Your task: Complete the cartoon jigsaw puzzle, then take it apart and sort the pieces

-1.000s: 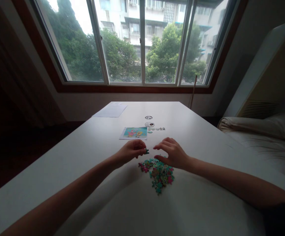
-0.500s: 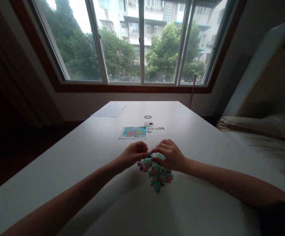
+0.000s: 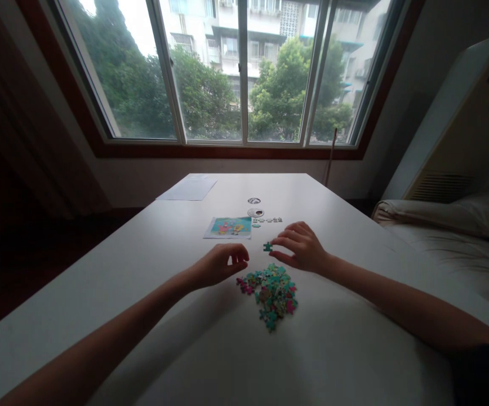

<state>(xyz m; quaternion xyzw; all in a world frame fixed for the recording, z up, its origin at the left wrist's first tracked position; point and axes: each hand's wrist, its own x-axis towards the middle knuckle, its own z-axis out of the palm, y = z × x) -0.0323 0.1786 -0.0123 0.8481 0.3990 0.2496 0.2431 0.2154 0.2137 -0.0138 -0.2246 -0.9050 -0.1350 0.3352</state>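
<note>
My right hand (image 3: 301, 248) pinches a green jigsaw puzzle piece (image 3: 267, 247) at its edge, above the far side of a heap. That heap of loose puzzle pieces (image 3: 276, 287), mostly green and teal with some pink, lies on the white table (image 3: 177, 344). To the left, my left hand (image 3: 223, 263) hovers with loosely curved fingers, a gap between them and the thumb, and nothing in it. Beyond the hands lies a picture card (image 3: 230, 227) with cartoon figures on blue. A short row of puzzle pieces (image 3: 269, 220) sits at its right.
Two round flat items (image 3: 255, 212) lie past the card. A white sheet of paper (image 3: 187, 188) rests at the table's far left corner. A light-coloured padded seat (image 3: 434, 234) stands right of the table, and a window (image 3: 244, 73) is ahead.
My right hand has moved up and away from the heap, with the green puzzle piece now in its fingers alone. The left hand has drawn slightly left, its fingers loosened.
</note>
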